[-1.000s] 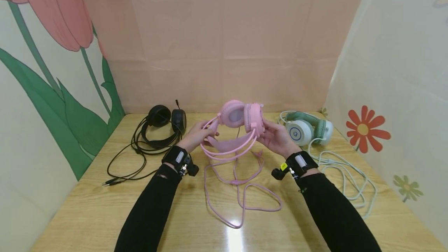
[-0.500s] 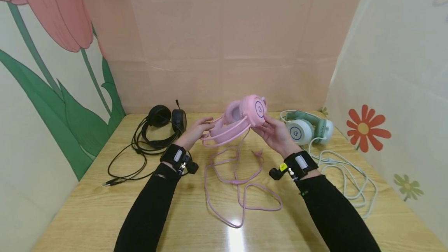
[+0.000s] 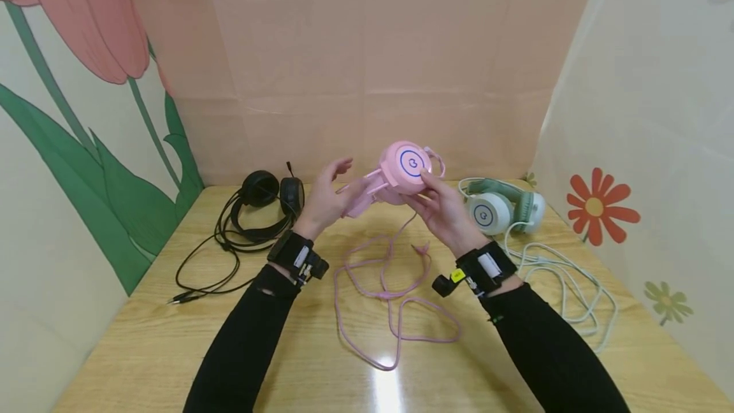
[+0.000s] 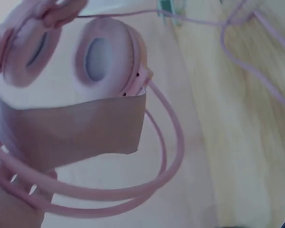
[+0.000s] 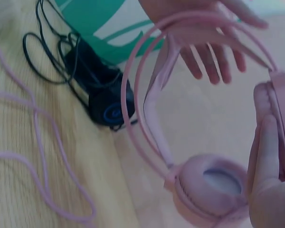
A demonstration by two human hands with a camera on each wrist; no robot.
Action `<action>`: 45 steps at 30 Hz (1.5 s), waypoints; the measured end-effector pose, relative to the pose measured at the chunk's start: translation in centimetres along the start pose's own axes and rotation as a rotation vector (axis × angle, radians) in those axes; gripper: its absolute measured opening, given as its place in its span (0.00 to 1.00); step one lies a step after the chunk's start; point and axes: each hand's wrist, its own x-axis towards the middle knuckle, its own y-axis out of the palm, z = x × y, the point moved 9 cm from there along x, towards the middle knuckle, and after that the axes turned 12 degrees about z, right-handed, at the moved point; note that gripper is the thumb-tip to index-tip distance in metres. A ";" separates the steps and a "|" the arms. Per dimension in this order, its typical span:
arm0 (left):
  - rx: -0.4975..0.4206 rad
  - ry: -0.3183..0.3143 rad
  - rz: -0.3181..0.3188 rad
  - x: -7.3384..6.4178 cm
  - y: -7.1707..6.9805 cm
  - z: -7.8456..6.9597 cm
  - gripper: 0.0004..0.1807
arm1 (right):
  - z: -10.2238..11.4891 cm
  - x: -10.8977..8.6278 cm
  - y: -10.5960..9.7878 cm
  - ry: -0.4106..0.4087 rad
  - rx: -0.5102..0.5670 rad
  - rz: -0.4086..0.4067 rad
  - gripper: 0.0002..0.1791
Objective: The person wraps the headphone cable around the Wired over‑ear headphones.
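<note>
A pair of pink over-ear headphones is held up over the table, one ear cup's round logo turned to the head camera. My right hand grips that ear cup, thumb on its outer face and fingers beneath. My left hand is at the headband with its fingers spread and extended. In the right wrist view, the left fingers reach out straight past the headband arcs. The left wrist view shows the soft inner strap and both cushioned cups. From the headphones a pink cable runs down to the table in loose loops.
Black headphones with a boom microphone and coiled cable lie at the back left. Green-and-white headphones lie at the back right, their pale cable looped toward the front. Behind the wooden table hangs a pinkish backdrop.
The pink headphones have turned and risen, bringing the ear cup's logo face toward the head camera. My left fingers have come away from their grip on the headband and spread.
</note>
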 end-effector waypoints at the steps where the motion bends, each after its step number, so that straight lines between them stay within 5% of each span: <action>1: 0.054 0.018 -0.013 0.0 -0.1 -0.5 0.41 | 0.0 0.0 0.3 -0.003 0.002 -0.007 0.19; 8: 0.437 0.069 -0.048 0.1 0.1 -2.4 0.53 | -0.1 -0.4 2.1 -0.029 0.002 -0.019 0.23; 14: 0.614 0.088 -0.146 -0.1 0.0 -2.6 0.40 | -0.8 -1.1 3.0 -0.031 -0.017 -0.028 0.22; 20: 0.593 0.060 -0.156 -0.1 -0.4 -2.3 0.18 | -1.6 -1.8 3.8 -0.027 0.005 -0.042 0.25; 27: 0.594 -0.057 -0.133 -0.2 -1.3 -1.2 0.02 | -2.4 -2.3 4.8 -0.008 -0.007 -0.047 0.31; 33: 0.588 -0.116 -0.139 -0.4 -1.9 -0.9 0.07 | -2.6 -2.5 5.5 -0.021 -0.032 -0.034 0.30; 45: 0.559 -0.203 -0.044 -0.1 -1.9 -0.8 0.10 | -3.0 -2.9 5.7 -0.021 -0.020 -0.082 0.29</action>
